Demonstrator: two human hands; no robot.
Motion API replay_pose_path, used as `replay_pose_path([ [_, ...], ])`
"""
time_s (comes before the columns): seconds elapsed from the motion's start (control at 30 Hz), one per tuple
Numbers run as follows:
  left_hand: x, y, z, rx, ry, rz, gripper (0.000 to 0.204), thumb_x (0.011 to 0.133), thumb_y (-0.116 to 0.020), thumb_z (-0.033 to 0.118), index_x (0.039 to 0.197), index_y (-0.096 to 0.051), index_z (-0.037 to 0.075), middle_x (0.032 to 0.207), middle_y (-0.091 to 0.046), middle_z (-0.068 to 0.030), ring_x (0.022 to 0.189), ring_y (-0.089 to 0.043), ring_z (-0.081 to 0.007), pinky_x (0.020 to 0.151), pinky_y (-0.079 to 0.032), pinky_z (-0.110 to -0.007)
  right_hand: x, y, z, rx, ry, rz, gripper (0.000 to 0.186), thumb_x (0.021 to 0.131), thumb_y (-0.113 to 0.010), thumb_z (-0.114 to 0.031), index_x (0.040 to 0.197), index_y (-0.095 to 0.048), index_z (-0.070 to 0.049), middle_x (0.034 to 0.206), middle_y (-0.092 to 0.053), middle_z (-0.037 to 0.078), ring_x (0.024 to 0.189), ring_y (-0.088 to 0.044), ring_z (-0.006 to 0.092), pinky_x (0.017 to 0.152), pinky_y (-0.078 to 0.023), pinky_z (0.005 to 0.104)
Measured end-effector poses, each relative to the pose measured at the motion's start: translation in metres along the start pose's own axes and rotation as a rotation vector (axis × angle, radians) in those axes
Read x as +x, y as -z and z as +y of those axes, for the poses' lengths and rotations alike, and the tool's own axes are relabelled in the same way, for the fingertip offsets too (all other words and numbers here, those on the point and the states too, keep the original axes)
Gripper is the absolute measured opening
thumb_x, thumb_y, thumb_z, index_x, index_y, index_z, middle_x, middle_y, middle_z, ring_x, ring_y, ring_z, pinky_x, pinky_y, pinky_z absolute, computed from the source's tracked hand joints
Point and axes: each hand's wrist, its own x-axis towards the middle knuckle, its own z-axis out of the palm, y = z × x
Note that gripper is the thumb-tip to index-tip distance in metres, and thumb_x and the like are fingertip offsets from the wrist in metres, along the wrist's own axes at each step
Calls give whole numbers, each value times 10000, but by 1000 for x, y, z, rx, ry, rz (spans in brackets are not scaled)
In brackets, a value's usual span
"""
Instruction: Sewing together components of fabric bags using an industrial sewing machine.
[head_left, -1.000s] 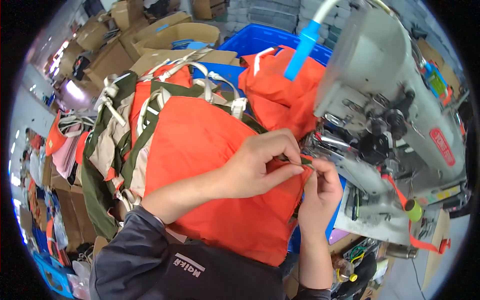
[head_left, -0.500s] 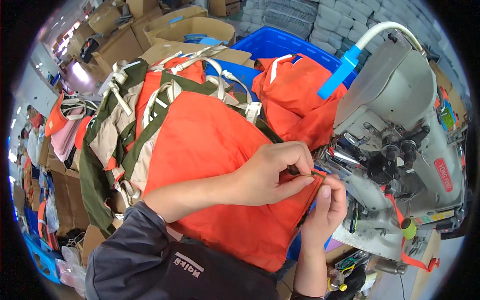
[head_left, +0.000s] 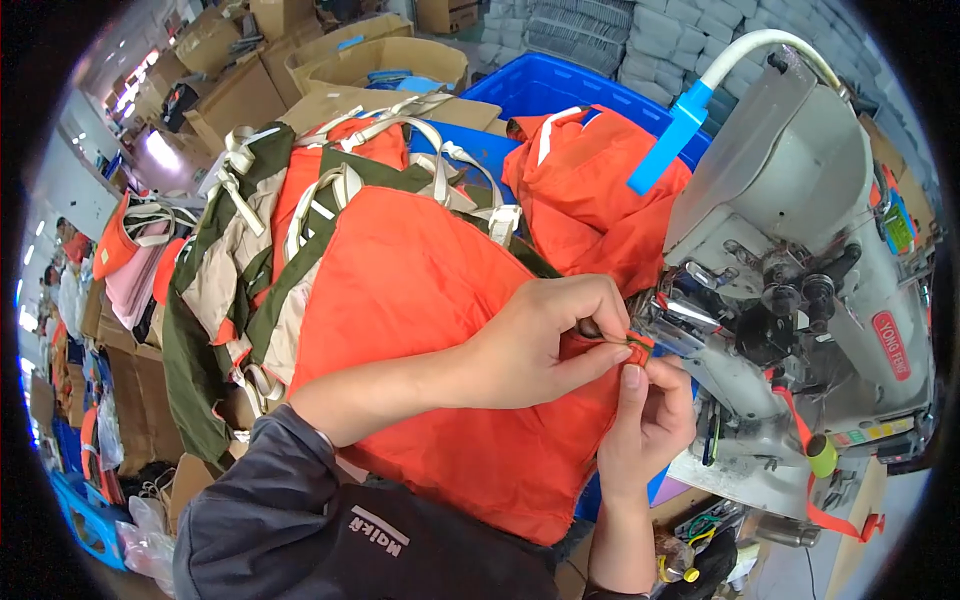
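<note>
Left hand (head_left: 530, 345): nearly closed, thumb and forefinger pinching corner of orange fabric panel (head_left: 400, 290). Right hand (head_left: 648, 430): fingers curled, thumb up, pinching same corner just beside left fingertips. Panel location: across front of body, partly beneath left forearm, overlapping olive-and-beige fabric (head_left: 192, 390) with white straps (head_left: 346, 184). Pinched corner: near grey sewing machine (head_left: 800, 170) at right. Beyond panel: crumpled orange fabric (head_left: 590, 190), beside blue bin (head_left: 530, 80). Above crumpled fabric: blue tube (head_left: 670, 145) on end of white hose (head_left: 765, 38).
</note>
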Motion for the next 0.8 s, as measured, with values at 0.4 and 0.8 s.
replay_pose_path([
  [0.4, 16, 7, 3, 144, 174, -117, 316, 876, -698, 124, 1147, -583, 8, 1099, -657, -104, 969, -655, -178, 784, -546, -287, -2, 2, -1, -9, -105, -68, 89, 955, -607, -72, 963, -610, 17, 899, -576, 22, 802, -495, 72, 729, -400, 206],
  [0.8, 34, 2, -29, -27, 182, -189, 124, 873, -691, 111, 880, -648, -5, 793, -603, -26, 699, -508, -73, 611, -394, -246, 10, 6, 6, -1, -328, 25, 116, 956, -619, -96, 913, -619, 11, 821, -617, 9, 706, -515, 39, 638, -410, 185],
])
